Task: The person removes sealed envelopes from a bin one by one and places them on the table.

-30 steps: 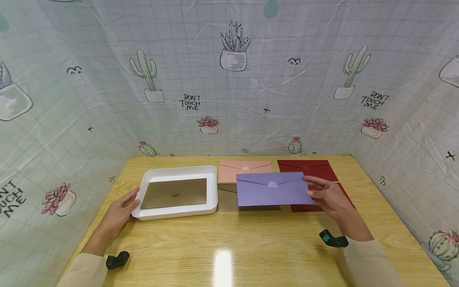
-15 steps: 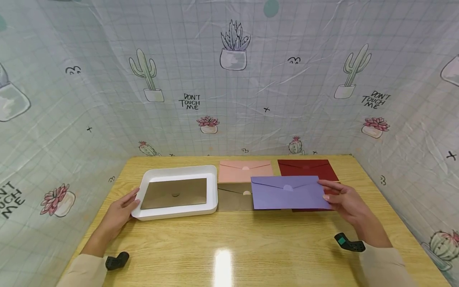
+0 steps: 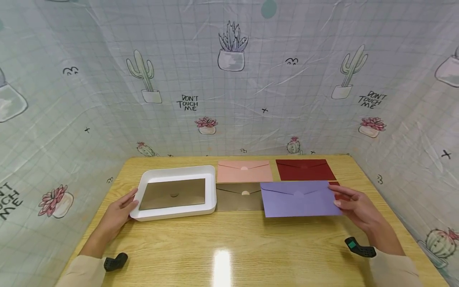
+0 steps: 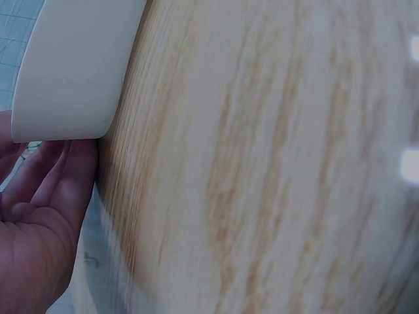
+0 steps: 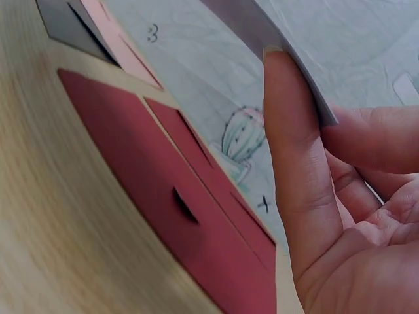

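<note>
A purple envelope (image 3: 300, 199) hangs above the table at the right, its right edge pinched between the thumb and fingers of my right hand (image 3: 360, 210). Below it a dark red envelope (image 5: 144, 176) lies on the table, mostly covered in the head view. At the left stands a shallow white tray (image 3: 211, 191) with a bronze-brown envelope (image 3: 161, 194) inside. My left hand (image 3: 115, 215) grips the tray's left end; in the left wrist view its fingers go behind the tray's corner.
A pink envelope (image 3: 245, 172) and a second dark red envelope (image 3: 305, 170) lie along the back of the wooden table (image 3: 172, 247). In front of the pink one lies another brown envelope (image 3: 238, 199). A patterned curtain (image 3: 265, 79) surrounds the table.
My right hand has moved right and toward me with the purple envelope, uncovering the pink and brown envelopes. My left hand and the tray have stayed in place.
</note>
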A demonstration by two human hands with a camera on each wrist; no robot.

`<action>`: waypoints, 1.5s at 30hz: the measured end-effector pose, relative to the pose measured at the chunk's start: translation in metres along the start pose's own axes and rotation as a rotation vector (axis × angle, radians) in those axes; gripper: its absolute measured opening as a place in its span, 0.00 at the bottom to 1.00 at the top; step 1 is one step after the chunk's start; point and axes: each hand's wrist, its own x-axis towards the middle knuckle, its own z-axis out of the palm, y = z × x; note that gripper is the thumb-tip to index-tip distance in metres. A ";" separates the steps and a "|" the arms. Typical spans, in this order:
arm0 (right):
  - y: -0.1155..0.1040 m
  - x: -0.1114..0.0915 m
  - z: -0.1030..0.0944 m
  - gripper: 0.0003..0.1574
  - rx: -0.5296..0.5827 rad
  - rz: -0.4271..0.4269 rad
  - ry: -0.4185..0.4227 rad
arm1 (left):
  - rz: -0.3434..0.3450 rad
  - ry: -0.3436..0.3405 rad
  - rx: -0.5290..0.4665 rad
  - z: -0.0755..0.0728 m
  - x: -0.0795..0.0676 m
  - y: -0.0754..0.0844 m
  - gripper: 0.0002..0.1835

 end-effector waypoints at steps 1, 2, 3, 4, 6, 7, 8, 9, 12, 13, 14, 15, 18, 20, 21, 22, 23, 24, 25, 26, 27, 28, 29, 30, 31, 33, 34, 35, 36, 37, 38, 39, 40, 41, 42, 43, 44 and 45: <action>0.001 -0.001 -0.002 0.33 0.002 -0.002 -0.003 | 0.000 0.001 0.001 0.000 0.000 0.000 0.36; 0.002 -0.003 -0.005 0.33 0.008 -0.007 -0.013 | 0.000 0.001 0.003 0.000 -0.001 0.000 0.36; 0.003 -0.004 -0.008 0.33 0.015 -0.011 -0.021 | 0.000 0.003 0.006 0.000 -0.001 0.000 0.36; 0.005 -0.006 -0.010 0.33 0.023 -0.017 -0.031 | -0.001 0.004 0.007 0.000 -0.001 0.000 0.36; 0.007 -0.009 -0.016 0.34 0.044 -0.025 -0.051 | -0.004 0.003 0.007 0.000 -0.002 0.000 0.36; 0.008 -0.011 -0.019 0.34 0.052 -0.029 -0.057 | -0.006 0.003 0.005 0.001 -0.002 0.000 0.36; 0.010 -0.012 -0.021 0.35 0.060 -0.032 -0.063 | -0.007 0.003 0.005 0.001 -0.003 0.000 0.35; 0.010 -0.014 -0.024 0.35 0.068 -0.027 -0.061 | -0.008 0.003 0.003 0.001 -0.003 0.000 0.35; 0.013 -0.017 -0.030 0.35 0.077 -0.021 -0.058 | -0.010 0.001 -0.001 0.001 -0.004 0.001 0.35; 0.014 -0.018 -0.032 0.35 0.080 -0.020 -0.060 | -0.008 0.000 -0.002 0.001 -0.004 0.000 0.35; 0.014 -0.019 -0.034 0.36 0.079 -0.019 -0.062 | -0.007 -0.001 -0.004 0.001 -0.004 0.000 0.35; 0.015 -0.020 -0.035 0.36 0.079 -0.019 -0.065 | -0.005 -0.003 -0.002 0.001 -0.004 0.000 0.36; 0.016 -0.022 -0.040 0.36 0.074 -0.024 -0.077 | -0.001 -0.003 -0.004 0.001 -0.004 -0.001 0.36; 0.017 -0.024 -0.044 0.36 0.065 -0.020 -0.084 | 0.002 -0.003 -0.004 0.001 -0.004 -0.001 0.36; 0.017 -0.024 -0.045 0.35 0.064 -0.017 -0.093 | 0.004 -0.003 -0.001 0.002 -0.004 -0.001 0.36; 0.017 -0.025 -0.047 0.35 0.062 -0.014 -0.095 | 0.004 -0.002 -0.004 0.002 -0.005 -0.001 0.36; 0.017 -0.027 -0.048 0.35 0.059 -0.011 -0.101 | 0.005 -0.001 0.000 0.002 -0.005 0.000 0.36; 0.016 -0.028 -0.050 0.35 0.060 -0.008 -0.104 | 0.006 -0.001 -0.002 0.002 -0.005 0.000 0.36; 0.016 -0.029 -0.051 0.35 0.064 -0.005 -0.111 | 0.006 -0.002 -0.005 0.002 -0.005 0.000 0.36; 0.016 -0.030 -0.053 0.34 0.069 -0.002 -0.111 | 0.006 -0.002 -0.010 0.002 -0.005 0.000 0.36; 0.016 -0.031 -0.054 0.34 0.074 -0.001 -0.118 | 0.005 -0.004 -0.015 0.003 -0.005 0.001 0.36; 0.016 -0.032 -0.055 0.34 0.077 0.003 -0.113 | 0.006 -0.005 -0.021 0.003 -0.004 0.001 0.36; 0.015 -0.033 -0.057 0.34 0.079 0.005 -0.114 | 0.005 -0.008 -0.027 0.003 -0.004 0.001 0.36; 0.015 -0.033 -0.058 0.35 0.080 0.008 -0.113 | 0.006 -0.009 -0.034 0.003 -0.005 0.002 0.36; 0.015 -0.034 -0.060 0.35 0.081 0.014 -0.113 | 0.006 -0.009 -0.038 0.004 -0.005 0.002 0.36; 0.016 -0.035 -0.062 0.35 0.070 0.021 -0.110 | 0.005 -0.010 -0.040 0.004 -0.004 0.002 0.36; 0.017 -0.035 -0.064 0.35 0.065 0.023 -0.107 | 0.004 -0.010 -0.039 0.004 -0.004 0.002 0.36; 0.017 -0.036 -0.065 0.35 0.063 0.024 -0.112 | 0.003 -0.009 -0.036 0.004 -0.005 0.003 0.36; 0.018 -0.036 -0.066 0.36 0.065 0.022 -0.121 | 0.001 -0.007 -0.032 0.004 -0.005 0.002 0.36; 0.019 -0.036 -0.068 0.36 0.066 0.019 -0.123 | -0.001 -0.006 -0.029 0.004 -0.005 0.002 0.36; 0.020 -0.037 -0.069 0.36 0.071 0.015 -0.129 | -0.003 -0.005 -0.027 0.004 -0.005 0.002 0.36; 0.021 -0.037 -0.070 0.36 0.076 0.009 -0.134 | -0.003 -0.003 -0.023 0.004 -0.006 0.002 0.36; 0.021 -0.037 -0.071 0.37 0.079 0.003 -0.142 | -0.004 -0.001 -0.021 0.004 -0.006 0.002 0.36; 0.022 -0.038 -0.072 0.37 0.084 -0.002 -0.149 | -0.004 0.001 -0.017 0.004 -0.007 0.002 0.36; 0.023 -0.038 -0.073 0.37 0.086 -0.006 -0.154 | -0.003 0.002 -0.017 0.004 -0.007 0.002 0.36; 0.023 -0.039 -0.074 0.37 0.083 -0.006 -0.150 | -0.002 0.002 -0.021 0.004 -0.008 0.002 0.36; 0.023 -0.039 -0.075 0.37 0.085 -0.004 -0.152 | -0.001 0.002 -0.024 0.004 -0.008 0.002 0.36; 0.023 -0.040 -0.077 0.37 0.079 -0.003 -0.152 | 0.000 0.001 -0.027 0.003 -0.008 0.002 0.36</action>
